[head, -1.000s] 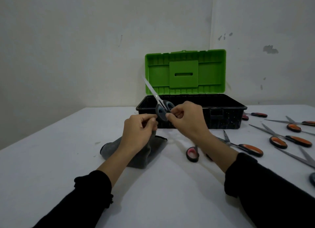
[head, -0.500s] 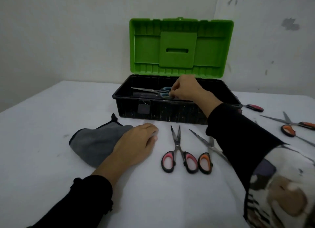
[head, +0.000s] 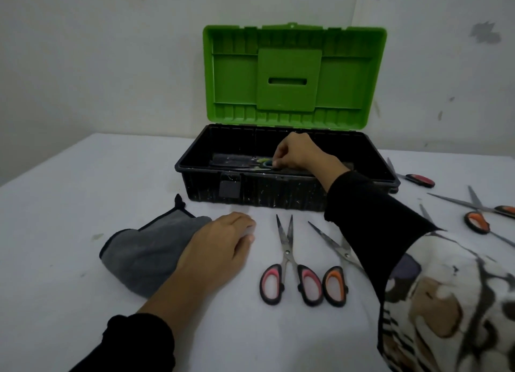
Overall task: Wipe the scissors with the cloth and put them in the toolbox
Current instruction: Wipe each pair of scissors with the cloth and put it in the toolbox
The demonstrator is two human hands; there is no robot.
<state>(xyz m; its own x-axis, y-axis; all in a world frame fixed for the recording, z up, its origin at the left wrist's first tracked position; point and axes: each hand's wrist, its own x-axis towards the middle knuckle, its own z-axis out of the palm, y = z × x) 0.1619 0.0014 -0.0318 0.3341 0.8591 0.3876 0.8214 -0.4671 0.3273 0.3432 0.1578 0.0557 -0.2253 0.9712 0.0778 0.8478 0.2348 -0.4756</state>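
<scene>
A black toolbox [head: 250, 189] with its green lid [head: 292, 76] raised stands at the back of the white table. My right hand [head: 299, 154] reaches inside it, fingers curled on the grey handles of a pair of scissors [head: 264, 163] lying low in the box. My left hand [head: 220, 249] rests flat on the table, palm down, its wrist over the edge of the grey cloth [head: 147, 252]. Pink-handled scissors [head: 289, 271] lie in front of the box, blades pointing toward it. Orange-handled scissors [head: 334, 277] lie beside them, partly under my right sleeve.
Several more scissors lie on the table at the right: a red-handled pair [head: 418, 180] beside the box's right end and orange-handled ones [head: 478, 220] near the right edge. A wall stands close behind the toolbox.
My right hand carried the grey-handled scissors from above the cloth into the toolbox and lowered them. My left hand let go and settled flat on the table by the cloth.
</scene>
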